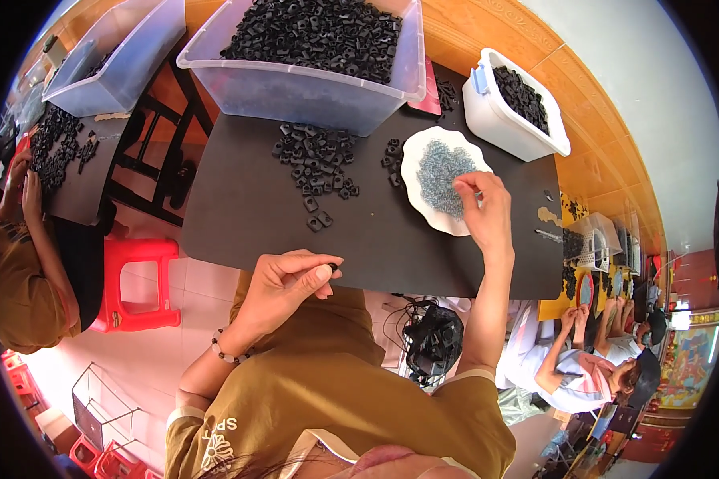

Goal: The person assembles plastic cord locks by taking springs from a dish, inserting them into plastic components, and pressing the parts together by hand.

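Observation:
Near the front edge of the dark table (240,191), my left hand (284,287) pinches a small black plastic part (333,267) between thumb and fingers. My right hand (487,206) is over the right side of a white scalloped plate (412,185). Its thumb and fingertips are pressed together at a heap of tiny silvery-blue pieces (442,172); whatever they hold is too small to make out. A loose pile of black plastic parts (315,156) lies left of the plate, a few of them straying toward my left hand.
A big translucent bin (295,96) of black parts stands at the back, and a white tub (487,120) of black pieces at the back right. A red stool (140,283) is at left. People work at tables on both sides, one in white (567,367) at right.

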Motion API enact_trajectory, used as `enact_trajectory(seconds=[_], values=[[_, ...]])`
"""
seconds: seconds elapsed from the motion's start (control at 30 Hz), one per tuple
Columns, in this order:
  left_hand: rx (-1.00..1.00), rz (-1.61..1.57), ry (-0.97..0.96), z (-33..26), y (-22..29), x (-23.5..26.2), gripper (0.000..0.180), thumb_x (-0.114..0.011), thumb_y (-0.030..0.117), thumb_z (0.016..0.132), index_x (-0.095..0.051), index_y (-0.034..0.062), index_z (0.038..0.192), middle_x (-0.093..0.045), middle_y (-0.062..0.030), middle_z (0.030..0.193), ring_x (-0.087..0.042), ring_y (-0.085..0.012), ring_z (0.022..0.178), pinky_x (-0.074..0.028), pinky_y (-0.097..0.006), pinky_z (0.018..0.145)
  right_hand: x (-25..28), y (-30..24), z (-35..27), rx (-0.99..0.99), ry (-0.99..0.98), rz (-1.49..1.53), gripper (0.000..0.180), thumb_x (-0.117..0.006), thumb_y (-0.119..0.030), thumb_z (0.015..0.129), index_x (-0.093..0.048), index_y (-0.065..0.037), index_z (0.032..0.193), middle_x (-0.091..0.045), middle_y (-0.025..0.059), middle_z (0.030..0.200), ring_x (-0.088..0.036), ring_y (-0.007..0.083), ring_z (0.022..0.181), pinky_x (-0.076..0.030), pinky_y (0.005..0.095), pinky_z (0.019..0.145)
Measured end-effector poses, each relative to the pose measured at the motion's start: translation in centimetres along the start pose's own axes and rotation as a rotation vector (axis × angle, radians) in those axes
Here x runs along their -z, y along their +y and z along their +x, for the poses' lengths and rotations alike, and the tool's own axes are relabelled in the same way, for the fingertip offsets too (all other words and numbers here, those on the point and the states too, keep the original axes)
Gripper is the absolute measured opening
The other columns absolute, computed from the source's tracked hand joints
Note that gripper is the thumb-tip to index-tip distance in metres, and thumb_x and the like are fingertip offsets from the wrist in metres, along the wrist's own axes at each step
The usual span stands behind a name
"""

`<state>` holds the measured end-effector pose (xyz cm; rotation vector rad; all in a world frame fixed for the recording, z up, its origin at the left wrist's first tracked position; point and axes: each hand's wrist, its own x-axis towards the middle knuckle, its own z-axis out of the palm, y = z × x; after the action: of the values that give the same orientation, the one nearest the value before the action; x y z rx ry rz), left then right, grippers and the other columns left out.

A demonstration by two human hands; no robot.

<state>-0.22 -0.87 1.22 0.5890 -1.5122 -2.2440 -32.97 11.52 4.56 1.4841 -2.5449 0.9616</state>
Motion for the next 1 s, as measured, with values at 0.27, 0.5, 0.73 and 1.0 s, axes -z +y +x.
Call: enact_trajectory(seconds=[0.27,0.5,0.73,1.0], values=[[0.057,-0.085,-0.032,0.4,0.0,0.0,0.024,-0.075,0.01,0.094,-0.073,-0.0038,0.113,-0.07,-0.0078,0.097,-0.069,-0.0113,0.084,-0.058,-0.024,0.079,0.5,-0.1,-0.3,-0.091,0.05,0.091,0.012,-0.072,-0.013,0.092,-0.073,-0.001,0.094,-0.071,0.0101,0.084,-0.065,0.0212,0.076,-0.051,0.0332,0.073],[0.023,-0.08,0.011,0.8,-0.2,-0.8,0.023,-0.078,0.006,0.09,-0.074,-0.0019,0.111,-0.069,-0.0053,0.101,-0.069,-0.0093,0.087,-0.057,-0.022,0.078,-0.2,-6.9,-3.6,-0.048,-0.255,0.722,0.015,-0.07,-0.012,0.096,-0.07,0.001,0.088,-0.069,0.0059,0.086,-0.06,0.0105,0.08,-0.047,0.0253,0.077],[-0.133,-0.008,0.073,0.6,-0.2,-1.0,0.027,-0.081,0.006,0.087,-0.076,0.0025,0.113,-0.067,-0.0033,0.1,-0.064,-0.0066,0.082,-0.054,-0.021,0.073,-2.9,-11.5,-6.1,0.024,-0.326,0.741,0.011,-0.075,-0.01,0.09,-0.071,-0.001,0.084,-0.068,0.0086,0.082,-0.063,0.0165,0.077,-0.049,0.0281,0.071],[-0.2,0.108,0.109,-0.2,-0.7,-0.5,0.027,-0.081,0.002,0.084,-0.077,0.0035,0.111,-0.069,-0.0034,0.099,-0.062,-0.0065,0.081,-0.053,-0.021,0.071,-4.5,-13.9,-6.8,0.271,-0.122,0.446,0.014,-0.078,-0.011,0.087,-0.07,-0.001,0.081,-0.067,0.0066,0.079,-0.058,0.0184,0.072,-0.046,0.0296,0.065]])
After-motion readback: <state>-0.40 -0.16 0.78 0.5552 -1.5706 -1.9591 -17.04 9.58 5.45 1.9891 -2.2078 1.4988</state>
